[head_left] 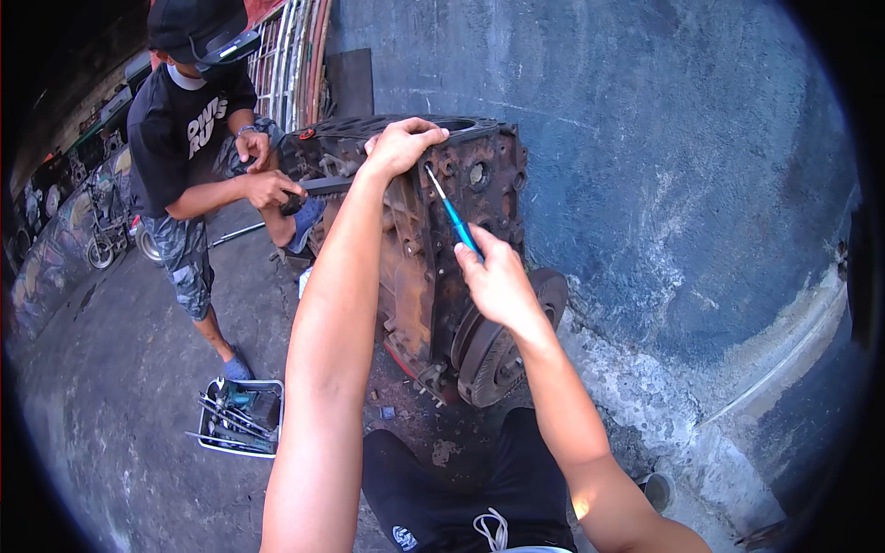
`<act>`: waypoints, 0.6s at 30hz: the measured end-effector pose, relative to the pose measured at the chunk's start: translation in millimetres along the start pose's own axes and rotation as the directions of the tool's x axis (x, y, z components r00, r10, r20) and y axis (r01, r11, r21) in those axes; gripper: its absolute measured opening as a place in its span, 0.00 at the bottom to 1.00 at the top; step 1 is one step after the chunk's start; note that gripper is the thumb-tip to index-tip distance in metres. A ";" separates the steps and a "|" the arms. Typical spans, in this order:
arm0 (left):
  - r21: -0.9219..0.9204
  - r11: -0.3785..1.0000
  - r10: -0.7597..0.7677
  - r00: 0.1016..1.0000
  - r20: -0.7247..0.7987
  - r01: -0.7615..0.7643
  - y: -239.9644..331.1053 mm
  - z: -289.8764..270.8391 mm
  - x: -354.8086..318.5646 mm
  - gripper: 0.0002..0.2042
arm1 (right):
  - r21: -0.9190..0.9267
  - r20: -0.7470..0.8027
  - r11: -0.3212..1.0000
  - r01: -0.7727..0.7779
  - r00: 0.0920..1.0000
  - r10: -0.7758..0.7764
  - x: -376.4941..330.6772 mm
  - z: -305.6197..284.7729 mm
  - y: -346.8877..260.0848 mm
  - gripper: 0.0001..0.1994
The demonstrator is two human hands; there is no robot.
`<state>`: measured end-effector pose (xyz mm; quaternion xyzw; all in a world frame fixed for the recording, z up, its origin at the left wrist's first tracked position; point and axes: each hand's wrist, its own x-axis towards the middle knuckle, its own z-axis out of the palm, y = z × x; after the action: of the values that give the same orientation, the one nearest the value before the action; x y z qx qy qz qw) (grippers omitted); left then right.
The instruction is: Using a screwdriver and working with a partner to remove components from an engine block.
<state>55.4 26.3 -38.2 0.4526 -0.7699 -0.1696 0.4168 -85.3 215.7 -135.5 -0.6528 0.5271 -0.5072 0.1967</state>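
Engine block (433,249), co-worker (184,157) and tool tray (241,417) behind.
Left hand (401,146) grips block top; right hand (493,276) grasps blue screwdriver (452,210), tip hard to see.

Bright daylight, sharp focus, soft shadows; fisheye bending, dark vignette at rim.

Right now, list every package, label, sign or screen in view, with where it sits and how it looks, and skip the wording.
Printed shirt: on the other person at upper left, black with blocky white lettering across the chest.
Shorts logo: small round white mark on the wearer's black shorts, bottom centre.
Painted wall: far left, colourful murals behind parked bicycles.
No packages, signs or screens show.
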 end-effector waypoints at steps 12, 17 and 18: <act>-0.079 0.996 0.039 0.997 0.064 -0.034 -28.4 6.3 25.4 0.28 | 0.251 -0.379 0.960 0.121 0.925 -0.018 -10.9 109.9 38.2 0.23; -0.068 0.996 0.052 0.998 0.044 -0.049 -25.2 8.4 23.7 0.28 | -0.362 -0.115 0.931 0.047 0.989 -0.095 -23.3 2.0 2.0 0.22; -0.065 0.997 0.044 0.998 0.040 -0.041 -24.8 9.1 25.5 0.28 | -0.481 -0.100 0.872 0.087 0.983 -0.153 -20.8 -5.6 -0.6 0.23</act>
<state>55.8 -9.4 -47.0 0.4188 -0.7819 -0.1945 0.4187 -88.5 236.0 -142.2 -0.6767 0.6059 -0.4168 -0.0371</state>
